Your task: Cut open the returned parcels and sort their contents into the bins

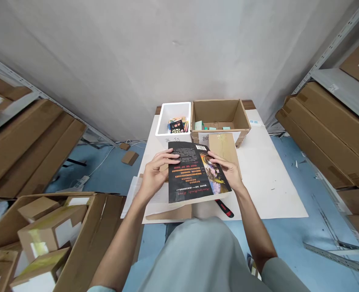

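Observation:
Between my two hands I hold a thick black paperback book (185, 174), tilted toward me above the white tabletop. Orange, red and white print covers it, with a colourful picture strip along its right side and a barcode at the top. My left hand (158, 170) grips the left edge, fingers over the cover. At the upper right edge, my right hand (228, 168) holds it the same way. Behind the book lies a cardboard box (223, 147), partly hidden. A red and black box cutter (224, 208) rests near the table's front edge, its far end under the book.
A white foam box (164, 118) with small packs and a cardboard bin (243, 121) with small green boxes stand at the table's back. A large carton (102, 211) of parcels is at lower left. Shelves with long cartons (328, 129) flank both sides.

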{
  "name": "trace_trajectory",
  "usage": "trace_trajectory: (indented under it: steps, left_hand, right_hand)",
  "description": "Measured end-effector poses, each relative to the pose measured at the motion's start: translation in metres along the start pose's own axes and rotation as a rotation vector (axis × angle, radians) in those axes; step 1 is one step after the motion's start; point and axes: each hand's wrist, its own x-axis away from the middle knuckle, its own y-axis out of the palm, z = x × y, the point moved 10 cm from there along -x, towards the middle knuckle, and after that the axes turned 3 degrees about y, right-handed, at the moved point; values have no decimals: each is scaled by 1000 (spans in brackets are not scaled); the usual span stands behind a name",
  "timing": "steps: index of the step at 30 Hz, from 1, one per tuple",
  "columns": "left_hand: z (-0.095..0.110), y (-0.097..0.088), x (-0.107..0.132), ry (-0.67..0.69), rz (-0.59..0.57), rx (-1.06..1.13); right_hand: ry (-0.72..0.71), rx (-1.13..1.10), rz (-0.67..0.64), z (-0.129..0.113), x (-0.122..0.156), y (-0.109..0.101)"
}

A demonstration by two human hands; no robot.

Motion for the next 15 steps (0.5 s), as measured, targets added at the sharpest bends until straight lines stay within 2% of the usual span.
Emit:
trace_trajectory:
  steps: [5,10,13,15]
  left_hand:
    - [-12,0,8,-90,-37,13]
    - [-46,7,25,-326,-60,96]
    - [-76,12,45,-460,-31,214]
    - [-99,12,67,-560,14,270]
  right_hand:
    - [39,-46,110,16,2,-2]
    - [142,54,185,42,3,-2]
    - [235,29,142,62,13,13]
    - [307,0,32,78,25,34]
